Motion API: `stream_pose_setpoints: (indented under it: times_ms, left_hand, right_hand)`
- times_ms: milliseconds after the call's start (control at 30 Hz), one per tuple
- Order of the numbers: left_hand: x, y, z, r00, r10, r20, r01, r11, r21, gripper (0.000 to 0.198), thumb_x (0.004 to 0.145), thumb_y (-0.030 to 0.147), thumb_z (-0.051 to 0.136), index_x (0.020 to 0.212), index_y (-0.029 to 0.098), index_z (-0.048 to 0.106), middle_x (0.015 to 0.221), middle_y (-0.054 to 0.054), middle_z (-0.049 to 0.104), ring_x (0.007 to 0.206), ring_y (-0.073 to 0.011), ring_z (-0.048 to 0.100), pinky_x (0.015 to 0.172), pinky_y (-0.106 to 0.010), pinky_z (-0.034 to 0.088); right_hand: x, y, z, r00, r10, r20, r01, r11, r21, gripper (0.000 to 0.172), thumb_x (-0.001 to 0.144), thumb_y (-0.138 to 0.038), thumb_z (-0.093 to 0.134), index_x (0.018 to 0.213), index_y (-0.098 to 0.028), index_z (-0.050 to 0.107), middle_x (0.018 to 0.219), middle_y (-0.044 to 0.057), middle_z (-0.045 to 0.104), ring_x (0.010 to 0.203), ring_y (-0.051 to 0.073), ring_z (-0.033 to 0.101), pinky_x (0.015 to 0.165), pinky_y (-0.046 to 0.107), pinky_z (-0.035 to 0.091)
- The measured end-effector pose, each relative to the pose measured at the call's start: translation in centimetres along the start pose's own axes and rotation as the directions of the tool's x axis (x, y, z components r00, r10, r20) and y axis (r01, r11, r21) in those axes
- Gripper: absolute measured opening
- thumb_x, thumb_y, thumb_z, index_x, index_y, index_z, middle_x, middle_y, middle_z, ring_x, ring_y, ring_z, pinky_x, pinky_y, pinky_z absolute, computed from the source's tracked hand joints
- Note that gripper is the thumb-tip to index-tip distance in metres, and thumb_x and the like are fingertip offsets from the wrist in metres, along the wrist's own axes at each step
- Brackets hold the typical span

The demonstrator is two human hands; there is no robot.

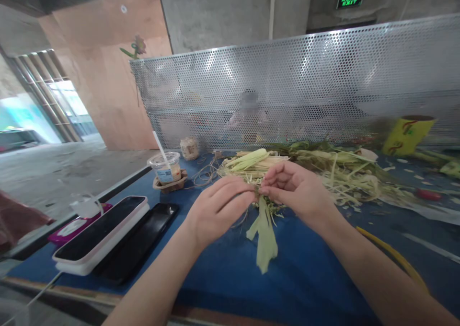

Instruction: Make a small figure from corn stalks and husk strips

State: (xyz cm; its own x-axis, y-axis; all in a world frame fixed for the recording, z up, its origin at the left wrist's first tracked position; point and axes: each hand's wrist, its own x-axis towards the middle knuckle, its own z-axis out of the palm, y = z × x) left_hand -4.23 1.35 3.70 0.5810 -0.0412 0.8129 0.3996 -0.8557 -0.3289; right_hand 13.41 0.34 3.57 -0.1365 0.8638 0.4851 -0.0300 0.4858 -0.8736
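My left hand (223, 206) and my right hand (296, 187) meet over the blue table, fingertips pinched together at the upper end of a pale green corn husk (265, 237). Its split, wider end hangs down below my fingers. Right at the pinch, fingertips cover part of the husk, and any thin binding there is too small to make out. Just behind my hands lies a pile of corn husks (251, 160), with thin shreds around it. A tangle of brown twine (208, 170) rests left of this pile.
At left are a drink cup with a straw (165, 168), a phone (104, 230), a black tray-like case (140, 242) and a purple power strip (74, 227). More husks (341, 168), a yellow roll (408, 136) and a yellow hoop (391, 256) lie right. A perforated metal screen (294, 86) stands behind.
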Motion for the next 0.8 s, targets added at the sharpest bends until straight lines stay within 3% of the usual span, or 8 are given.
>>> stream_pose_setpoints:
  times_ms: [133, 267, 400, 600, 800]
  left_hand:
    - [-0.2, 0.1, 0.0, 0.985, -0.171, -0.014, 0.167, 0.973, -0.157, 0.013, 0.075, 0.013, 0.059, 0.086, 0.020, 0.057, 0.086, -0.004, 0.066, 0.079, -0.0140, 0.061, 0.075, -0.028, 0.051]
    - [-0.3, 0.2, -0.4, 0.982, -0.188, 0.036, 0.190, 0.940, -0.283, 0.013, 0.074, 0.014, 0.060, 0.086, 0.020, 0.059, 0.103, -0.006, 0.064, 0.082, -0.0138, 0.062, 0.077, -0.028, 0.051]
    - [-0.1, 0.5, -0.6, 0.969, -0.227, 0.101, 0.247, 0.835, -0.492, 0.018, 0.070, 0.011, 0.063, 0.085, 0.021, 0.062, 0.091, -0.004, 0.068, 0.083, -0.0155, 0.063, 0.075, -0.027, 0.052]
    - [-0.1, 1.3, -0.4, 0.890, -0.435, 0.135, 0.411, 0.640, -0.649, 0.012, 0.065, 0.013, 0.069, 0.073, 0.020, 0.062, 0.075, -0.004, 0.070, 0.069, -0.0162, 0.065, 0.060, -0.027, 0.053]
    - [-0.3, 1.3, -0.2, 0.859, -0.494, 0.132, 0.445, 0.596, -0.668, 0.011, 0.066, 0.011, 0.066, 0.070, 0.020, 0.061, 0.069, -0.002, 0.068, 0.065, -0.0154, 0.063, 0.055, -0.026, 0.051]
  right_hand:
    - [-0.1, -0.6, -0.1, 0.997, 0.035, 0.063, -0.035, 0.999, -0.006, 0.024, 0.058, -0.017, 0.073, 0.070, -0.018, 0.052, 0.063, -0.004, 0.059, 0.058, 0.008, 0.059, 0.055, 0.019, 0.050]
    - [-0.2, -0.9, -0.4, 0.979, 0.101, 0.178, -0.111, 0.993, 0.044, 0.024, 0.062, -0.013, 0.070, 0.075, -0.018, 0.050, 0.064, -0.004, 0.062, 0.059, 0.007, 0.059, 0.056, 0.017, 0.048]
    - [-0.4, -1.1, -0.6, 0.938, 0.168, 0.304, -0.213, 0.969, 0.123, 0.024, 0.063, -0.008, 0.068, 0.076, -0.017, 0.050, 0.065, -0.005, 0.063, 0.061, 0.006, 0.061, 0.056, 0.015, 0.047]
    - [-0.6, -1.3, -0.7, 0.891, 0.197, 0.408, -0.275, 0.951, 0.141, 0.020, 0.062, -0.009, 0.069, 0.070, -0.015, 0.051, 0.058, -0.006, 0.060, 0.051, 0.004, 0.055, 0.045, 0.012, 0.040]
    - [-0.6, -1.3, -0.5, 0.879, 0.180, 0.441, -0.292, 0.935, 0.201, 0.020, 0.061, -0.009, 0.070, 0.068, -0.015, 0.052, 0.059, -0.005, 0.060, 0.049, 0.004, 0.053, 0.046, 0.014, 0.041]
